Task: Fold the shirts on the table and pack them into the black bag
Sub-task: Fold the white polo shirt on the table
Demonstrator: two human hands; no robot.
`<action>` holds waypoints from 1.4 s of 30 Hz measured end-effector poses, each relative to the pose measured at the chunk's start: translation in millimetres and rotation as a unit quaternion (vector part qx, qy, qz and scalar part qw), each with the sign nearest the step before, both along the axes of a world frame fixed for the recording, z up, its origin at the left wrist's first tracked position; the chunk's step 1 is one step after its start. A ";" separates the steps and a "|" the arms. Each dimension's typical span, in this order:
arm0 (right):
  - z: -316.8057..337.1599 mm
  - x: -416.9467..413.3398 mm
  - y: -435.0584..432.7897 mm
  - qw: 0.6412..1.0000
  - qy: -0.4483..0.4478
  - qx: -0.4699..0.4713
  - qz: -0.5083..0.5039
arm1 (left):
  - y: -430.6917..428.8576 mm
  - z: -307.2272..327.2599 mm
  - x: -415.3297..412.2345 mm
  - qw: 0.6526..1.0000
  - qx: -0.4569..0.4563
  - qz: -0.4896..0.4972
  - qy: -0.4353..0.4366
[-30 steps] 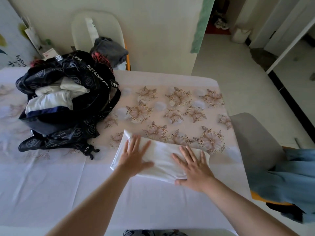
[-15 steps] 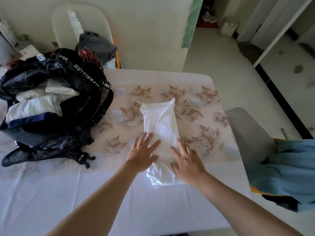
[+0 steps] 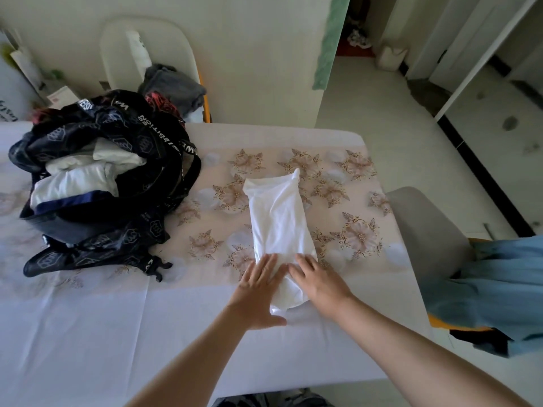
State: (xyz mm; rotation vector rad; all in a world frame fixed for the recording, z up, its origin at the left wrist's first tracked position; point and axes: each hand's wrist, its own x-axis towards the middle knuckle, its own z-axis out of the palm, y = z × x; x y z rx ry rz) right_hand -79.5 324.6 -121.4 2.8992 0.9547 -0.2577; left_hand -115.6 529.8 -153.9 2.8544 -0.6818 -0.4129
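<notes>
White shirt (image 3: 277,218): folded into a long, narrow band, lying flat on the desk (image 3: 88,333), right of centre. Its long axis runs away from the person, and the far end leans slightly right. Plain white cloth with soft creases down its length. The far end is squared off, with one small corner peaking up. The near end is rounded and bunched, just over the border of the desk's flower-patterned panel (image 3: 355,233).

Hands: both rest on the shirt's near end. The left hand (image 3: 258,292) lies flat, fingers straight and close together, thumb out to the side near the shirt's tip. The right hand (image 3: 320,283) is likewise flat, fingers straight and slightly spread. Fingertips of the two hands sit just beside each other on the cloth. Neither hand pinches or grips.

Black bag (image 3: 129,236): at the desk's left, well apart from the shirt, slumped and open. White lettering and a hexagon print. Folded clothes (image 3: 76,180) inside, white over navy.

Surroundings: a grey chair (image 3: 426,230) stands at the desk's right edge, with a blue garment (image 3: 499,286) draped beside it. A pale chair (image 3: 152,42) stands behind the bag and carries a grey garment (image 3: 173,83).
</notes>
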 end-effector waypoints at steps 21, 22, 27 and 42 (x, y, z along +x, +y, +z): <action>25.9 52.6 19.5 0.834 0.130 0.254 -0.473 | -1.5 46.8 68.4 0.949 -0.195 0.088 -0.234; 22.7 54.8 22.7 0.825 0.119 0.250 -0.492 | -3.7 36.9 68.2 0.959 -0.171 0.021 -0.225; 5.5 55.8 24.9 0.929 -0.145 0.167 -0.297 | -0.2 12.0 81.1 0.998 -0.020 -0.023 -0.047; 11.2 53.5 5.4 0.990 -0.036 -0.025 -0.131 | 20.1 7.8 92.1 0.970 -0.157 -0.098 -0.157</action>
